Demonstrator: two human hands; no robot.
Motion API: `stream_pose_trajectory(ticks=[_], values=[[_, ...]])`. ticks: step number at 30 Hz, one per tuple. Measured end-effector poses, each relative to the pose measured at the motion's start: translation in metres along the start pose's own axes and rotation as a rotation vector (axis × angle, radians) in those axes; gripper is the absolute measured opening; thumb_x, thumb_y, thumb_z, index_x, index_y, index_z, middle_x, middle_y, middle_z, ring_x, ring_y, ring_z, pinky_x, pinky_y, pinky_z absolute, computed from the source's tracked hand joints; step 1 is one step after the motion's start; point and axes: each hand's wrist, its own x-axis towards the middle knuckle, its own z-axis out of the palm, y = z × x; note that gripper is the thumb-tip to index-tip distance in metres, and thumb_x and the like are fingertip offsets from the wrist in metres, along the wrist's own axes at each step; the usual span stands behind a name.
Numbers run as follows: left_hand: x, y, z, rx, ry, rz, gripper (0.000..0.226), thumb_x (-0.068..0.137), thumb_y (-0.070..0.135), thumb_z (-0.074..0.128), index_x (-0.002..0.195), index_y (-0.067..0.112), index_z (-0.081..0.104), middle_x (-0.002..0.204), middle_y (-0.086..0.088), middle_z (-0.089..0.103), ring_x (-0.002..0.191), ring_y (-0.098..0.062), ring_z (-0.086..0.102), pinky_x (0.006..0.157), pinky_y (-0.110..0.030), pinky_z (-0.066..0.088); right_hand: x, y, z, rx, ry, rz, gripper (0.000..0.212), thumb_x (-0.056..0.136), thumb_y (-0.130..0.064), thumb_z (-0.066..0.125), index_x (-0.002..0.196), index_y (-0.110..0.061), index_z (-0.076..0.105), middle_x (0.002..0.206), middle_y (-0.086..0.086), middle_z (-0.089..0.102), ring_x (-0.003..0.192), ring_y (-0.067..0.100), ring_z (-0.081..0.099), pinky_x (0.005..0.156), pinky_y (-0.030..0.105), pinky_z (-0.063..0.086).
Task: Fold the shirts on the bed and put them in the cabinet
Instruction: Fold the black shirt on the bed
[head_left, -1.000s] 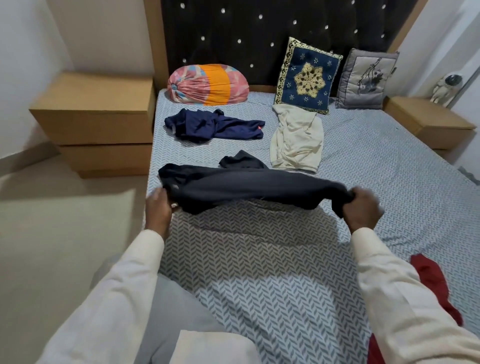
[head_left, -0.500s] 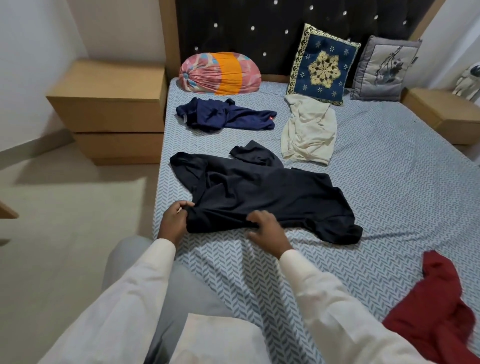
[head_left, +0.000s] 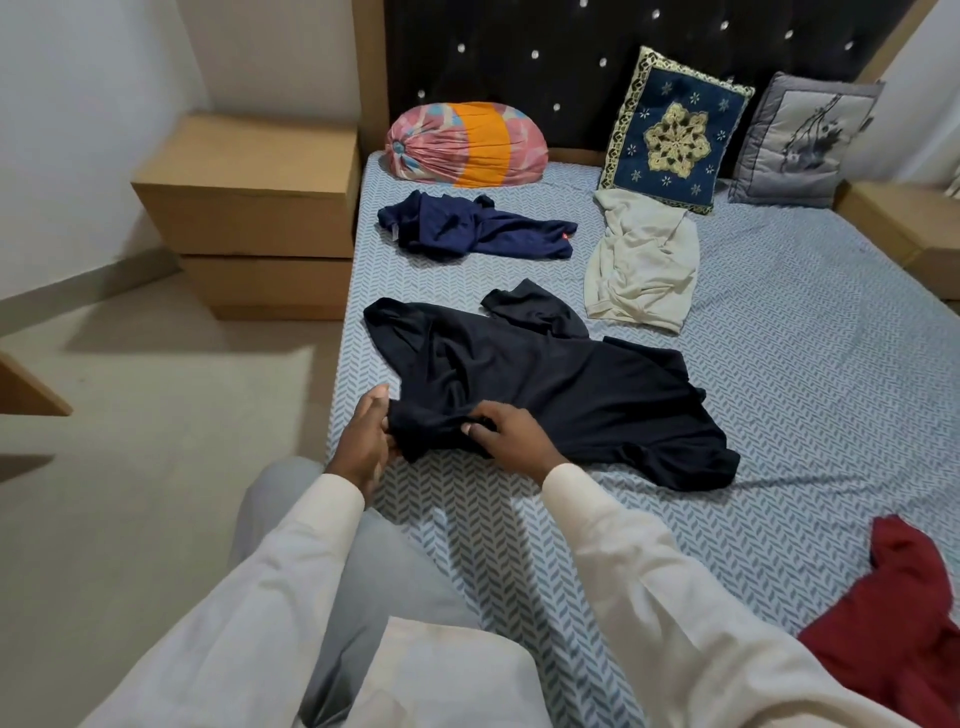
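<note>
Cloth is bunching under my fingers: the black shirt (head_left: 561, 395) is lying crumpled near the left side of the bed (head_left: 805, 364), one sleeve twisted up at its far edge and the hem trailing off to the right. My right hand (head_left: 506, 434) is pinching a gathered fold at the near edge, fingers curled into it. My left hand (head_left: 366, 441) is touching the same corner from the side. Whether it is gripping or only pressing I cannot tell, since the fabric is hiding part of it.

As I am judging it, folding from here without flattening first is going to trap those wrinkles inside and leave a lopsided bundle. Pulling with one hand alone is likely to drag the whole shirt toward me rather than spread it — and this corner is sitting close to the mattress edge, so it could be slipping off toward the floor.

Farther up, the navy shirt (head_left: 467, 228) and the cream shirt (head_left: 639, 265) are lying unfolded, and the red shirt (head_left: 904, 623) is lying at my right — all well apart from this one.
</note>
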Motion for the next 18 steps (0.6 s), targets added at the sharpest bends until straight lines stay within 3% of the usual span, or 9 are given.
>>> stream_pose_trajectory(ticks=[3, 7, 9, 11, 14, 16, 18], values=[[-0.002, -0.001, -0.001, 0.148, -0.067, -0.005, 0.058, 0.099, 0.049, 0.051, 0.151, 0.039, 0.026, 0.147, -0.007, 0.048, 0.121, -0.023, 0.059, 0.093, -0.038, 0.053, 0.004, 0.001, -0.006, 0.056, 0.005, 0.026, 0.016, 0.088, -0.050, 0.059, 0.084, -0.034, 0.061, 0.081, -0.011, 0.066, 0.080, 0.013, 0.065, 0.077, 0.041, 0.058], [-0.014, -0.003, 0.004, 0.292, -0.213, 0.029, 0.085, 0.093, 0.005, 0.064, 0.155, 0.033, 0.013, 0.129, -0.014, 0.059, 0.107, -0.018, 0.063, 0.070, -0.012, 0.053, 0.007, 0.000, -0.009, 0.138, 0.007, 0.108, 0.032, 0.091, -0.049, 0.060, 0.073, -0.023, 0.058, 0.067, -0.007, 0.061, 0.071, 0.018, 0.066, 0.069, 0.048, 0.061], [-0.012, -0.007, 0.001, 0.329, -0.282, 0.044, 0.089, 0.091, -0.005, 0.063, 0.155, 0.032, 0.015, 0.130, -0.015, 0.059, 0.110, -0.018, 0.064, 0.077, -0.014, 0.053, 0.007, -0.003, -0.010, 0.182, -0.009, 0.147, 0.038, 0.092, -0.051, 0.059, 0.068, -0.022, 0.056, 0.066, -0.004, 0.059, 0.069, 0.018, 0.065, 0.065, 0.048, 0.061], [-0.013, -0.005, -0.002, 0.361, -0.274, 0.058, 0.083, 0.091, -0.006, 0.062, 0.154, 0.032, 0.023, 0.128, -0.017, 0.063, 0.109, -0.018, 0.067, 0.084, -0.021, 0.054, 0.006, -0.007, -0.010, 0.208, -0.029, 0.169, 0.038, 0.093, -0.053, 0.058, 0.069, -0.023, 0.058, 0.069, -0.002, 0.061, 0.073, 0.021, 0.067, 0.063, 0.046, 0.062], [-0.016, -0.001, -0.001, 0.362, -0.152, 0.124, 0.054, 0.096, 0.001, 0.056, 0.140, 0.027, 0.041, 0.102, -0.012, 0.072, 0.085, -0.008, 0.071, 0.074, -0.020, 0.052, 0.006, -0.011, -0.011, 0.227, -0.071, 0.184, 0.030, 0.094, -0.050, 0.058, 0.081, -0.025, 0.066, 0.083, -0.001, 0.067, 0.084, 0.021, 0.069, 0.062, 0.037, 0.063], [-0.017, 0.002, -0.002, 0.308, -0.060, 0.187, 0.034, 0.099, 0.007, 0.054, 0.129, 0.022, 0.049, 0.087, -0.008, 0.071, 0.076, -0.008, 0.068, 0.074, -0.030, 0.053, 0.007, -0.010, -0.009, 0.209, -0.107, 0.182, 0.024, 0.093, -0.044, 0.063, 0.095, -0.021, 0.067, 0.092, 0.000, 0.068, 0.087, 0.020, 0.068, 0.061, 0.034, 0.062], [-0.017, 0.003, -0.005, 0.238, 0.011, 0.193, 0.021, 0.099, 0.010, 0.053, 0.120, 0.015, 0.054, 0.089, -0.013, 0.070, 0.081, -0.017, 0.067, 0.083, -0.045, 0.054, 0.005, -0.012, -0.008, 0.191, -0.121, 0.134, 0.022, 0.086, -0.033, 0.074, 0.101, -0.021, 0.064, 0.094, -0.003, 0.066, 0.084, 0.016, 0.066, 0.060, 0.028, 0.058]])
